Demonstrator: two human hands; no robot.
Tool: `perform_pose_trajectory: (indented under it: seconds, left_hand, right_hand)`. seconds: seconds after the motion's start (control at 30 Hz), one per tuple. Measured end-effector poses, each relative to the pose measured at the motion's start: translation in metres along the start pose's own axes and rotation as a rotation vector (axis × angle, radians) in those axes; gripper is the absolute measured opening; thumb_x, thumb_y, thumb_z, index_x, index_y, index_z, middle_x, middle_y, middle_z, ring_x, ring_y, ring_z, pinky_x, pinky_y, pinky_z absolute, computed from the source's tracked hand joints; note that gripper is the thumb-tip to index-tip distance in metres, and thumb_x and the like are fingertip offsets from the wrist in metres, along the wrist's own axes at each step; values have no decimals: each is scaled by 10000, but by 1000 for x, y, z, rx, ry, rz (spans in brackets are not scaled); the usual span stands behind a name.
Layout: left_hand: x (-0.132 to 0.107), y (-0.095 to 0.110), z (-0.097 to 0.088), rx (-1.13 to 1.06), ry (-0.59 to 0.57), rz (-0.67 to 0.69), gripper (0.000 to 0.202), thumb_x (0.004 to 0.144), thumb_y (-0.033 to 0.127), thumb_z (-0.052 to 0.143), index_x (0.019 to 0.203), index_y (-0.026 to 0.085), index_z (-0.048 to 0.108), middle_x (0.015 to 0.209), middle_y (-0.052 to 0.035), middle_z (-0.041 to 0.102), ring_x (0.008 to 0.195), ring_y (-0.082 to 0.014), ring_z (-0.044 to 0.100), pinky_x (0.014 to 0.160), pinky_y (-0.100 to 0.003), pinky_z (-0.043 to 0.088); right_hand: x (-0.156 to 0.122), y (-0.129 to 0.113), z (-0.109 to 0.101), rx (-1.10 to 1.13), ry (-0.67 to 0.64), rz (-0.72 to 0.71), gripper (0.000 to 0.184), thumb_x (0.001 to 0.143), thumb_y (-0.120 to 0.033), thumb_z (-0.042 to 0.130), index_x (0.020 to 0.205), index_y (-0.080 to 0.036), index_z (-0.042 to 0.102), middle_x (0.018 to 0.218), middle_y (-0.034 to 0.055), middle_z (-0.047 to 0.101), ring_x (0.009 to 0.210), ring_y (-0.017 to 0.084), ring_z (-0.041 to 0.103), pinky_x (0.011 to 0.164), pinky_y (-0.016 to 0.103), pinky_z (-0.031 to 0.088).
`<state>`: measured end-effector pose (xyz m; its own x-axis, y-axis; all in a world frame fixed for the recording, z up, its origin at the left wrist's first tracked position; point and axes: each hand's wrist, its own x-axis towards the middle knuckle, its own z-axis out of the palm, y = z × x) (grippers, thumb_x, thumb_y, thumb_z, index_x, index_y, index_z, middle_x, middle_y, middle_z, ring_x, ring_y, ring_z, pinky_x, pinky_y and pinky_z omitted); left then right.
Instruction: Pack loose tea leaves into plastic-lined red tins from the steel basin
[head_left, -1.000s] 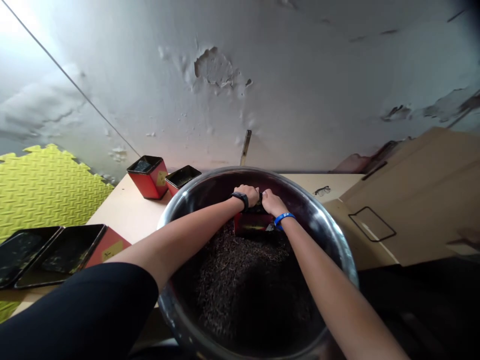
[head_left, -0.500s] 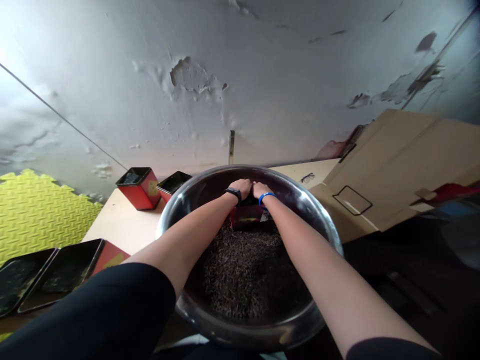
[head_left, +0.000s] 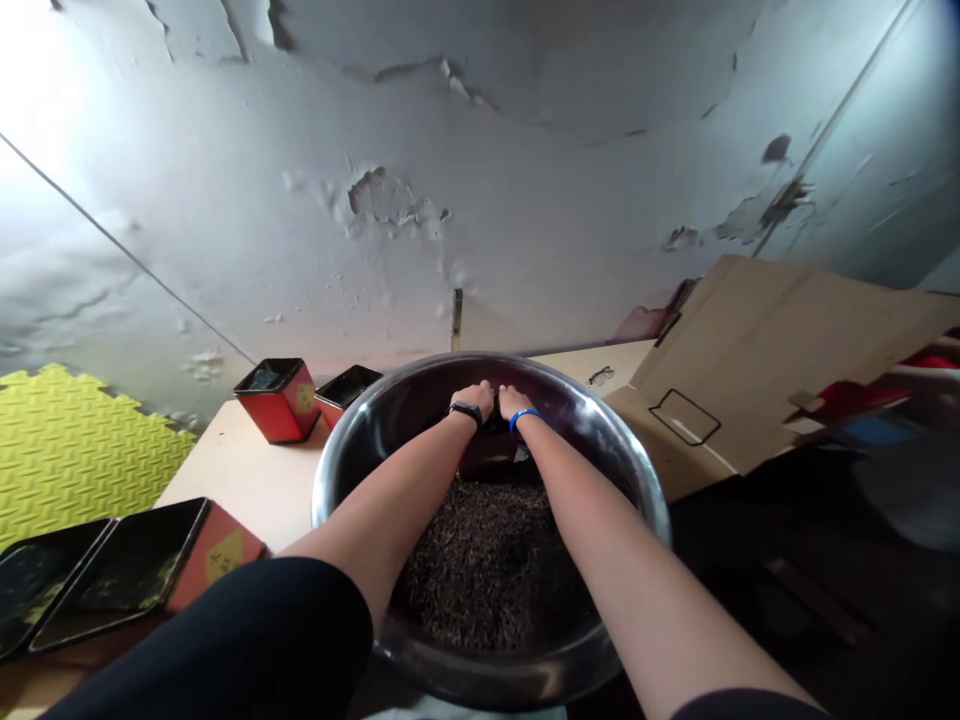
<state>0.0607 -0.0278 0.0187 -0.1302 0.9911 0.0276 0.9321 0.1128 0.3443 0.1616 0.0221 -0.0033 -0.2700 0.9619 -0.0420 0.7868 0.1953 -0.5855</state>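
Observation:
A large steel bowl [head_left: 341, 470] holds a heap of dark loose tea leaves [head_left: 487, 560]. At its far side stands a red tin [head_left: 489, 455], partly sunk in the leaves. My left hand [head_left: 475, 397], with a black wristband, is closed over the tin's top edge. My right hand [head_left: 513, 399], with a blue wristband, is closed on the same tin right beside it. Both sets of fingers curl down out of sight behind the tin's rim.
Two open red tins [head_left: 279, 400] [head_left: 346, 388] stand on the beige table [head_left: 247, 470] at the back left. More red tins with dark insides [head_left: 135, 565] lie at the near left. A cardboard box [head_left: 757, 360] lies to the right, spectacles [head_left: 600, 376] beside it. A yellow foam mat [head_left: 67, 445] is on the left.
The view has tilted up and shifted, so the bowl sits lower and smaller. Both hands stay closed on the red tin at the bowl's far side.

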Motion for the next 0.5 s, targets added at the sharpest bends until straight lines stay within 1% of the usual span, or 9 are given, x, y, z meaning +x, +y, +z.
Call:
perform_pose_trajectory:
  seconds: [0.07, 0.2, 0.27, 0.33, 0.43, 0.5]
  left_hand:
    - [-5, -1, 0, -33, 31, -34, 437, 859, 414, 249, 1022, 144, 551, 1028, -160, 611, 990, -274, 559, 815, -386, 401]
    - [-11, -8, 2, -126, 71, -111, 517, 834, 480, 265, 890, 104, 616, 992, -212, 614, 983, -292, 562, 810, -384, 410]
    - [-11, -13, 4, -186, 98, -116, 488, 817, 484, 315, 834, 106, 623, 973, -206, 623, 980, -283, 564, 828, -357, 407]
    - [-10, -19, 6, -263, 110, -134, 462, 804, 502, 347, 797, 128, 618, 923, -171, 644, 935, -273, 584, 801, -335, 426]
    - [-15, -26, 9, -407, 122, -143, 455, 804, 519, 359, 879, 137, 593, 949, -119, 646, 894, -225, 601, 762, -292, 456]
    - [-24, -28, 13, -511, 121, -140, 472, 807, 515, 372, 935, 109, 575, 955, -123, 642, 885, -200, 606, 741, -254, 469]
  right_hand:
    - [-8, 0, -1, 67, 30, 24, 317, 847, -319, 473, 1116, -152, 494, 1112, 82, 516, 940, 181, 533, 784, 390, 455]
    - [-25, 6, -1, 266, 59, -44, 288, 854, -327, 460, 1087, -168, 518, 1112, 78, 525, 951, 175, 530, 810, 387, 441]
    - [-34, 12, 1, 391, 80, -70, 286, 858, -332, 447, 1079, -171, 529, 1111, 75, 543, 977, 174, 527, 852, 390, 415]
    - [-43, 20, 5, 523, 102, -64, 293, 857, -335, 425, 1100, -212, 532, 1134, 53, 558, 1040, 165, 509, 903, 324, 382]
    - [-57, 29, 12, 730, 131, -47, 380, 841, -383, 401, 1172, -222, 495, 1232, 32, 511, 1137, 165, 452, 931, 293, 357]
    - [-64, 31, 17, 855, 151, -50, 427, 832, -403, 379, 1201, -211, 474, 1250, 19, 497, 1148, 164, 443, 932, 295, 354]
